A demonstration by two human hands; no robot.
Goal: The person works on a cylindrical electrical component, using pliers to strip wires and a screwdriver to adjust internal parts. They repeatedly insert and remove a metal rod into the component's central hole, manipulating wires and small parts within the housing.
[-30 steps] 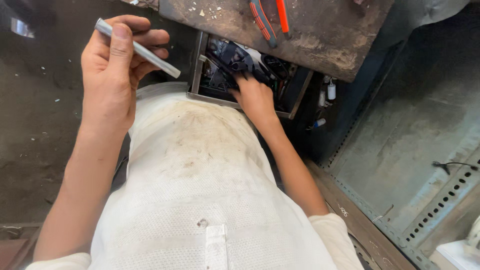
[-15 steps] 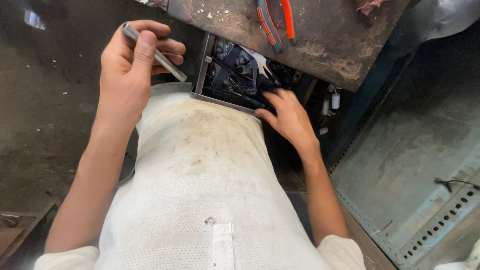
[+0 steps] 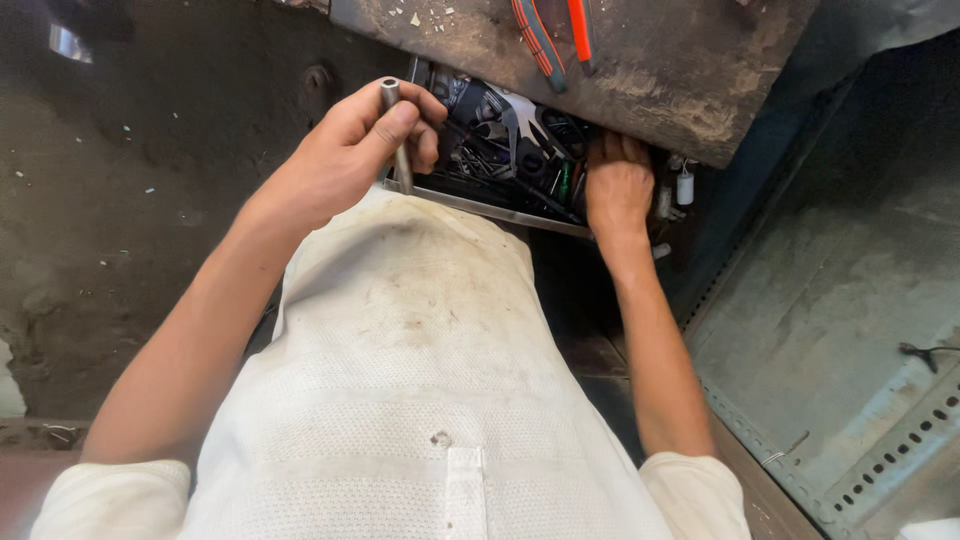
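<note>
1. Your left hand (image 3: 345, 160) is closed around a short grey metal rod (image 3: 395, 130); thumb pressed on its top end, fingers curled round it, rod roughly upright.
2. Rod's lower end sits just past your left grip, at the near-left corner of the open drawer (image 3: 500, 205); can't tell if it touches the rim.
3. Your right hand (image 3: 618, 185) is at the drawer's right end, under the worktop (image 3: 650, 70) edge. Fingertips are hidden among the tools, so can't tell if this grip is spread or pinching anything.
4. Drawer is packed with dark tools (image 3: 500, 140), lying between your two hands; single items too cluttered to tell apart.
5. Pliers (image 3: 555, 30) with red-orange handles lie on the worktop, above and between both hands, well apart from either grip.
6. Small white cylinder (image 3: 685, 187) hangs just right of your right hand.
7. White shirt (image 3: 420, 380) fills the foreground below both hands.
</note>
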